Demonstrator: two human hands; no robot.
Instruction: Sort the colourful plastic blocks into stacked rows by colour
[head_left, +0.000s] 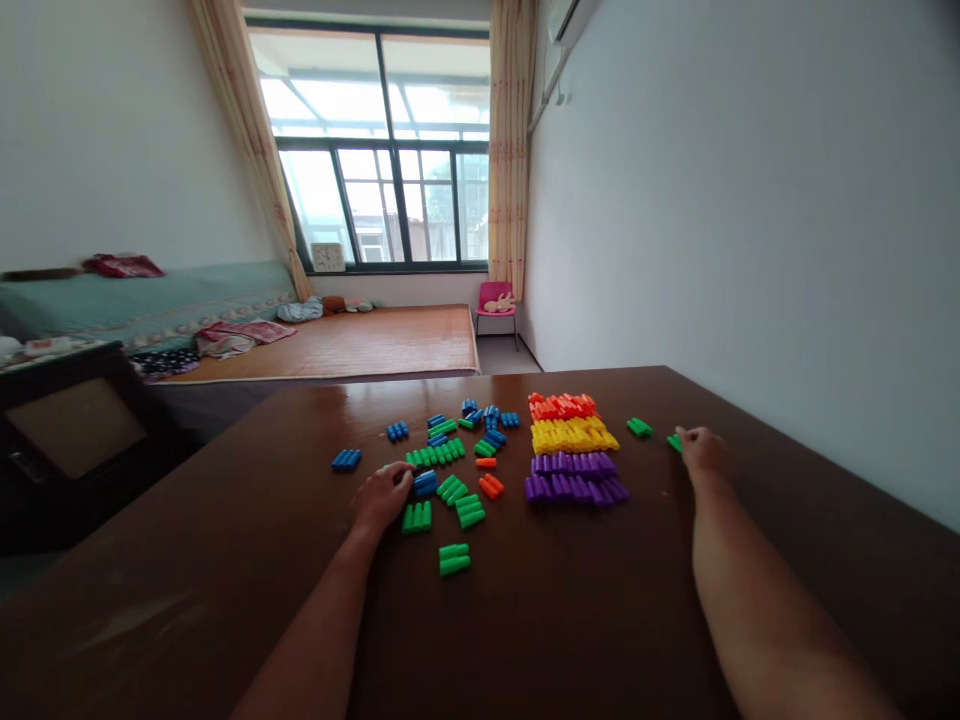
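Note:
At the left of the scattered pieces, my left hand has its fingers closed beside a blue block; what they hold, if anything, is hidden. Far to the right, my right hand pinches a green piece at the tabletop. Another green piece lies to its left. Orange, yellow and purple pieces form rows right of centre. Several green pieces and blue pieces are spread around my left hand, with small orange pieces between them and the rows.
The brown table has its far edge before a low bed. A pink chair with a doll stands beyond, near the wall. A dark cabinet is at the left, and a white wall runs along the right.

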